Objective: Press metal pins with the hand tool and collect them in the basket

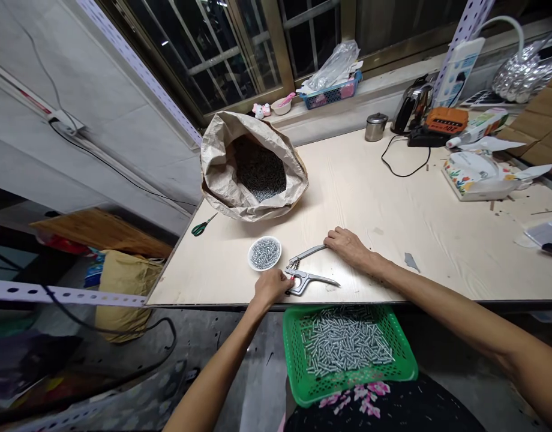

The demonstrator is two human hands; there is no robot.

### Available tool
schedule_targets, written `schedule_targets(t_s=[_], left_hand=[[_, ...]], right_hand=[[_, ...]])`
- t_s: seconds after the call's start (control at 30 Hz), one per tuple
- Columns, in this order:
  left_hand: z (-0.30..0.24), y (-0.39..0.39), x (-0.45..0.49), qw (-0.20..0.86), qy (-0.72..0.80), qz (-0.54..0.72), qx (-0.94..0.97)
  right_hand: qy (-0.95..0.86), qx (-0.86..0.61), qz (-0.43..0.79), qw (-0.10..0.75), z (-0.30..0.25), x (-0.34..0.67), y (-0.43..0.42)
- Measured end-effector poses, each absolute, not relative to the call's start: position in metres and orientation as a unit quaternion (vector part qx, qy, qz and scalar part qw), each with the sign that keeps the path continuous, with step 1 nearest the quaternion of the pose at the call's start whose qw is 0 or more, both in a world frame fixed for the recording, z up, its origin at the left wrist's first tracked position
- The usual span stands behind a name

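Note:
A grey metal pair of spring-loaded pliers (306, 278) lies on the table near its front edge, handles spread apart and pointing right. My right hand (345, 245) is closed over the end of its upper handle. At the tool's head, my left hand (271, 287) has its fingers pinched together against the metal; any small part between the fingertips is hidden. Just beyond my left hand stands a white bowl (264, 253) full of small silvery metal pieces. In front of my lap, a green basket (294, 360) holds many short metal pins or tubes.
A large open paper sack (217, 180) with dark small metal pieces inside stands behind the bowl. Green-handled scissors (203, 226) lie to the left. Farther right are a metal canister (375, 127), a kettle (412, 105), an orange-topped battery (446, 121) and a tissue pack (476, 174).

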State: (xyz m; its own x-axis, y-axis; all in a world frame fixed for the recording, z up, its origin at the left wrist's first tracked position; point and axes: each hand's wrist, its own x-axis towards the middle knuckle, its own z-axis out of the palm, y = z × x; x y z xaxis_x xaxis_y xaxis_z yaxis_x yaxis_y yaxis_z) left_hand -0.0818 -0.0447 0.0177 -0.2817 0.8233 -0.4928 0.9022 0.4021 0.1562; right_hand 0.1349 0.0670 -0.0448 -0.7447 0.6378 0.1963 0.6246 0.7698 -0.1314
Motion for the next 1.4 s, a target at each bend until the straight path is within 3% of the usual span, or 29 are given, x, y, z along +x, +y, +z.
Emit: schedule_targets(t_s=[0.17, 0.47, 0.63, 0.7, 0.83, 0.93, 1.17, 1.4], left_hand=[[0.019, -0.043, -0.064, 0.147, 0.778, -0.153, 0.591], [0.038, -0.059, -0.055, 0.074, 0.78, -0.16, 0.6], [0.051, -0.089, -0.03, 0.131, 0.692, -0.132, 0.698], [0.051, -0.085, -0.033, 0.142, 0.688, -0.106, 0.704], [0.039, -0.042, -0.068, 0.034, 0.798, 0.01, 0.602], [0.025, -0.012, -0.09, 0.009, 0.816, 0.045, 0.576], [0.011, 0.0, -0.099, 0.023, 0.819, 0.065, 0.57], [0.017, -0.03, -0.102, 0.076, 0.752, 0.232, 0.612]], right_hand=[[-0.935, -0.333, 0.027, 0.116, -0.044, 0.135, 0.066], [-0.932, -0.33, 0.028, 0.147, -0.052, 0.135, 0.066], [-0.932, -0.327, 0.028, 0.155, -0.054, 0.135, 0.066], [-0.931, -0.33, 0.03, 0.15, -0.054, 0.134, 0.066], [-0.93, -0.34, 0.03, 0.139, -0.052, 0.133, 0.063], [-0.929, -0.343, 0.028, 0.138, -0.051, 0.133, 0.062], [-0.922, -0.363, 0.031, 0.133, -0.047, 0.131, 0.06], [-0.916, -0.342, 0.058, 0.199, -0.038, 0.121, 0.008]])
